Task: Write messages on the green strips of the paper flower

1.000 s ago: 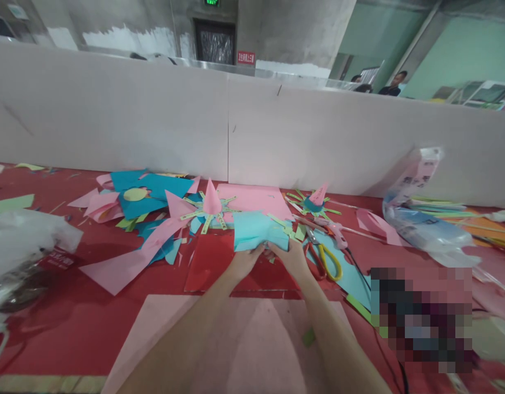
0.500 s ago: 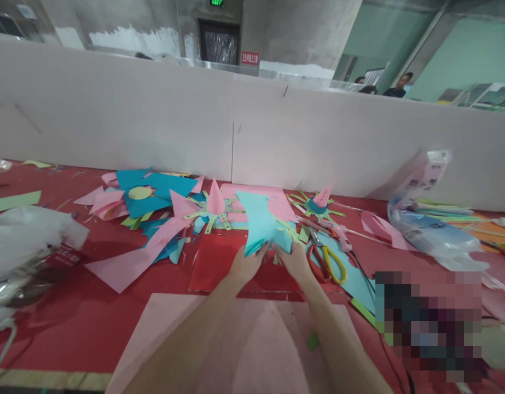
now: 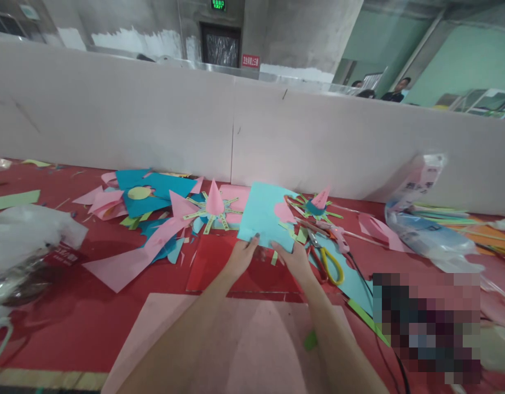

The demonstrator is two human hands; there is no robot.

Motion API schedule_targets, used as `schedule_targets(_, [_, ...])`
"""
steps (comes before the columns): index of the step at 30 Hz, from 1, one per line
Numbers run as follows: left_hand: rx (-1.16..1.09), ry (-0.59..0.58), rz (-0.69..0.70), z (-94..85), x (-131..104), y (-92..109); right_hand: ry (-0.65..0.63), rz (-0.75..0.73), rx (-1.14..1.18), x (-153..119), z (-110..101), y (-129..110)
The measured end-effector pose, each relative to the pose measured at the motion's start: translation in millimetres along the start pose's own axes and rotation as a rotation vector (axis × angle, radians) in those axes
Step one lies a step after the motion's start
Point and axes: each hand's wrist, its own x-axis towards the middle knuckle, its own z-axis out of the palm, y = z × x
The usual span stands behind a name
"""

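Observation:
A light blue sheet of paper (image 3: 258,210) with a curved notch in its right edge is held over the middle of the table. My left hand (image 3: 243,256) pinches its near edge on the left, thumb on top. My right hand (image 3: 294,261) grips the near right corner, with the fingers partly hidden. Pink paper (image 3: 284,212) shows through the notch. Beneath and nearer to me lies a red board (image 3: 219,268). Left of the sheet stands a pink paper cone (image 3: 215,200) on a ring of green strips; a second pink cone (image 3: 321,198) with a blue base stands to the right.
Yellow-and-red-handled scissors (image 3: 332,266) and a pink glue gun (image 3: 340,239) with a cord lie right of my right hand. Paper scraps (image 3: 154,191) and a plastic bag (image 3: 30,230) are on the left. A white partition (image 3: 154,120) closes off the back.
The light blue sheet was bent and bunched between my hands; now it is spread flatter. My left hand has shifted slightly left along its near edge.

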Motion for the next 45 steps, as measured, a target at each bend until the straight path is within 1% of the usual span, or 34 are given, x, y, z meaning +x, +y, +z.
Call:
schedule_targets(3, [-0.014, 0.007, 0.01, -6.9, 2, 3, 0.006, 0.008, 0.004, 1, -3, 4])
schedule_targets(7, [-0.007, 0.05, 0.019, -13.6, 7, 3, 0.039, 0.016, 0.022, 2, -3, 8])
schedule_targets(12, [0.023, 0.079, 0.026, -13.4, 7, 1, 0.024, -0.01, 0.047, 3, -4, 9])
schedule_targets(15, [0.043, 0.053, 0.016, -7.5, 5, 1, -0.013, -0.006, 0.065, 4, -4, 11])
schedule_targets(18, [0.067, 0.019, 0.001, -0.6, 2, -2, -0.095, 0.018, 0.082, 3, -1, 15])
schedule_targets(21, [0.108, 0.001, -0.011, 1.2, 0, -7, -0.149, 0.041, 0.092, 3, 4, 20])
schedule_targets(25, [0.16, -0.03, -0.019, -1.2, 0, -13, -0.168, 0.049, 0.072, 5, 9, 26])
schedule_targets(29, [0.186, -0.103, -0.022, -0.6, 1, -15, -0.178, 0.034, 0.046, 7, 9, 34])
schedule_targets(33, [0.2, -0.148, -0.023, -0.2, 2, -20, -0.179, 0.013, 0.042, 8, 9, 37])
schedule_targets(37, [0.211, -0.125, -0.027, -1.3, 1, -24, -0.171, 0.001, 0.05, 7, 10, 34])
schedule_targets(45, [0.189, -0.077, -0.028, 2.3, 0, -14, -0.092, -0.009, 0.094, 7, 8, 27])
